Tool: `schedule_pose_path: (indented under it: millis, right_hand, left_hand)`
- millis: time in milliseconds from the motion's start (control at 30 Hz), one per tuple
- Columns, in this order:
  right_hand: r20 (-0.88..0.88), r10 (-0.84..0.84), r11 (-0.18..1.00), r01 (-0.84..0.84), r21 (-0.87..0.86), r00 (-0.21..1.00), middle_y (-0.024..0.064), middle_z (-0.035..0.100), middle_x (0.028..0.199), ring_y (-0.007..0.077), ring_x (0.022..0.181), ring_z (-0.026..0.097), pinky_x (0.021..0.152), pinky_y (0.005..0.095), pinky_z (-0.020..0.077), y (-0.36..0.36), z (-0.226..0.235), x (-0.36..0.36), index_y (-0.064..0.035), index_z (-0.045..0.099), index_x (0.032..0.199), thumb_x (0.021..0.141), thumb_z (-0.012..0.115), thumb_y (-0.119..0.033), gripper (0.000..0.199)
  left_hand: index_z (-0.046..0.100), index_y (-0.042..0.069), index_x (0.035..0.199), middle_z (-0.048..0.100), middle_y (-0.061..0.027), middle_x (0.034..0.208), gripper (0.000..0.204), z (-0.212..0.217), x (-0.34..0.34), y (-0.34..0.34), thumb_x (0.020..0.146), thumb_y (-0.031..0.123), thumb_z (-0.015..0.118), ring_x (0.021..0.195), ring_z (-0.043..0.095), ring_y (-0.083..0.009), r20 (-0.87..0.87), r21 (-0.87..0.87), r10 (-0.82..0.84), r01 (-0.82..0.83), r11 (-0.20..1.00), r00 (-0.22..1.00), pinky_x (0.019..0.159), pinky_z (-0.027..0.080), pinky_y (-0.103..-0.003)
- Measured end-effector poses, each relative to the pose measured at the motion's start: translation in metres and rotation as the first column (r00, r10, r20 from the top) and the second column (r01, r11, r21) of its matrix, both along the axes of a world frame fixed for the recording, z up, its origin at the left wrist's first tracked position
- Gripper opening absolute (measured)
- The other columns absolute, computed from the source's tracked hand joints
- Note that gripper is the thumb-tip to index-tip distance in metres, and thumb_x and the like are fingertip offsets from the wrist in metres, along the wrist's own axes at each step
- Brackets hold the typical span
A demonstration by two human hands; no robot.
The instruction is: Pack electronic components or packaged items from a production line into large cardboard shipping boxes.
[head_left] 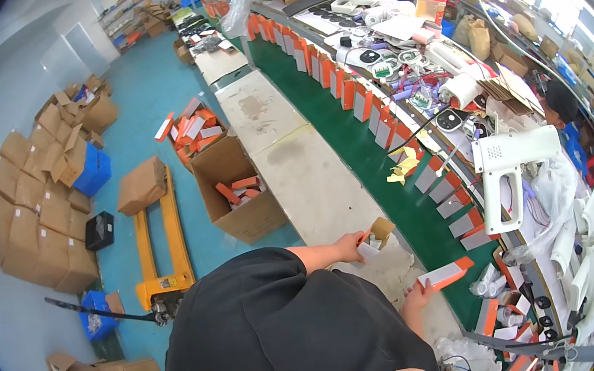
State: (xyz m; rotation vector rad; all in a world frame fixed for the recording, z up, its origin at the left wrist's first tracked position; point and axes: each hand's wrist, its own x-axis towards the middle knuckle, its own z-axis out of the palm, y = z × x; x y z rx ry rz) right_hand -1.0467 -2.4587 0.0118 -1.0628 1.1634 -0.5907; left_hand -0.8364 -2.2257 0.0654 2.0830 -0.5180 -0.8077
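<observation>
My left hand (pixel 351 248) is closed on a small white-and-orange box (pixel 370 249) over the pale bench. A brown cardboard piece (pixel 382 230) shows right beside that box; whether it is a part of it I cannot tell. In my right hand (pixel 416 298) is an orange-and-white box (pixel 444 275), gripped near one end and held tilted over the edge of the green belt (pixel 332 136). Along the belt's far side stands a row of similar orange-and-white boxes (pixel 362 102).
A pale bench (pixel 294 163) runs along the near side. An open carton (pixel 253 225) with orange boxes stands on the floor beside a yellow pallet jack (pixel 178 235). Stacked cartons (pixel 31 220) line the left wall. White device shells (pixel 514 157) and parts crowd the right-hand table.
</observation>
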Motion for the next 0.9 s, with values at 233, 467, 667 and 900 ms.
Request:
schedule_pose_path:
  millis: [233, 467, 667, 900]
  right_hand:
    - [-0.370, 0.353, 0.816, -0.476, -0.328, 0.859, 0.0146, 0.071, 0.094, 0.0274, 0.084, 0.069, 0.078, 0.0394, 0.0566, 0.045, -0.043, -0.024, -0.0024, 0.072, 0.121, 0.081, 0.069, -0.008, 0.040]
    - [-0.654, 0.541, 0.493, -0.829, -0.263, 0.529, 0.0291, 0.036, 0.155, 0.0416, 0.133, 0.052, 0.113, 0.0449, 0.0423, 0.051, 0.006, -0.046, -0.0148, 0.080, 0.109, 0.078, 0.079, -0.028, 0.034]
    - [-0.685, 0.616, 0.258, -0.921, -0.291, 0.389, 0.0200, 0.059, 0.139, 0.0389, 0.124, 0.059, 0.104, 0.0435, 0.0487, 0.024, 0.010, -0.030, -0.0123, 0.080, 0.089, 0.078, 0.079, -0.032, 0.023]
    - [-0.585, -0.073, 0.657, -0.402, -0.637, 0.807, 0.0192, 0.074, 0.085, 0.0382, 0.085, 0.072, 0.082, 0.0450, 0.0579, -0.148, 0.021, 0.036, -0.0048, 0.076, 0.088, 0.083, 0.069, -0.028, 0.025]
  left_hand:
    - [0.058, 0.012, 0.131, 0.073, -0.0098, 0.116, 0.083, -0.038, 0.041, -0.007, 0.059, 0.026, 0.096, 0.108, 0.069, -0.0272, 0.047, -0.036, -0.057, 0.059, 0.998, 0.997, 0.096, 0.055, -0.040]
    - [0.061, 0.006, 0.122, 0.073, -0.0108, 0.110, 0.066, -0.035, 0.024, -0.016, 0.067, 0.017, 0.094, 0.102, 0.070, -0.0233, -0.096, -0.226, -0.108, 0.084, 0.971, 0.990, 0.090, 0.056, -0.037]
    - [0.059, 0.005, 0.125, 0.074, -0.0094, 0.111, 0.066, -0.014, 0.025, -0.009, 0.070, 0.016, 0.093, 0.103, 0.072, -0.0217, -0.001, -0.270, -0.118, 0.113, 0.956, 0.993, 0.090, 0.057, -0.036]
    - [0.063, 0.000, 0.120, 0.076, -0.0102, 0.106, 0.059, 0.007, 0.018, 0.022, 0.072, 0.014, 0.093, 0.095, 0.073, -0.0190, -0.024, -0.178, 0.011, -0.016, 0.984, 1.000, 0.085, 0.058, -0.035]
